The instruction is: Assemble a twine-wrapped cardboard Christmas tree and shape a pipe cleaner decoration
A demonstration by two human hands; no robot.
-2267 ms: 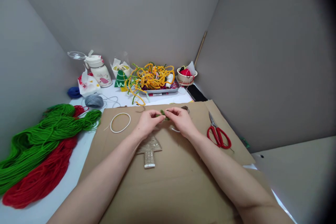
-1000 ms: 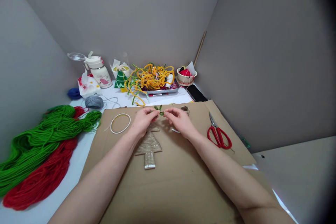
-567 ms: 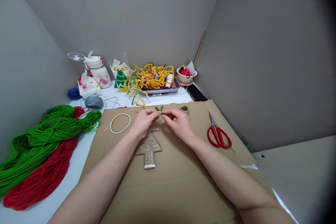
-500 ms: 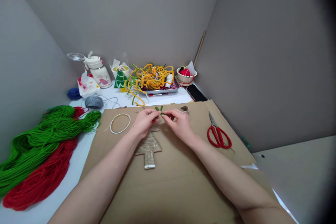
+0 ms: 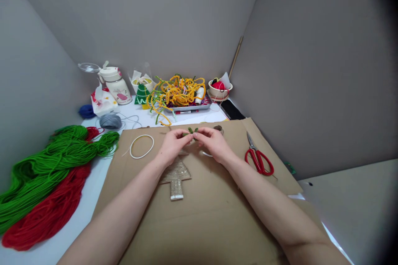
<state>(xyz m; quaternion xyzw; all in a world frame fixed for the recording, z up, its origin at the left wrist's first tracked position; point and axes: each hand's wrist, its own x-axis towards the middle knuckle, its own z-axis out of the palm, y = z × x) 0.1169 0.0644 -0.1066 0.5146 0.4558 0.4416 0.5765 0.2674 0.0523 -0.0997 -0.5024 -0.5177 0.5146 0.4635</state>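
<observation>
Between my fingertips is a small dark green piece (image 5: 190, 130) with short lobes, like a tiny bow or leaf sprig; its exact kind is too small to make out. My left hand (image 5: 171, 147) pinches it from the left, and my right hand (image 5: 214, 144) pinches it from the right. Below the left hand lies a tree shape (image 5: 175, 174) wrapped in brown twine, its top hidden by that hand. Behind the right hand a roll of brown twine (image 5: 218, 128) partly shows. A short white curved strip (image 5: 207, 154) peeks out under the right hand.
Cardboard (image 5: 199, 223) covers the work surface. A white ring (image 5: 142, 146) lies left, red-handled scissors (image 5: 259, 159) right. Green yarn (image 5: 52, 161) and red yarn (image 5: 52, 211) fill the left side. Behind stand a bottle (image 5: 120, 90), a yarn-filled tray (image 5: 199, 107) and a bowl (image 5: 220, 92).
My right hand has shifted slightly and its fingers have closed in nearer the left hand. The green piece has turned a little, and a white strip now shows under the right hand.
</observation>
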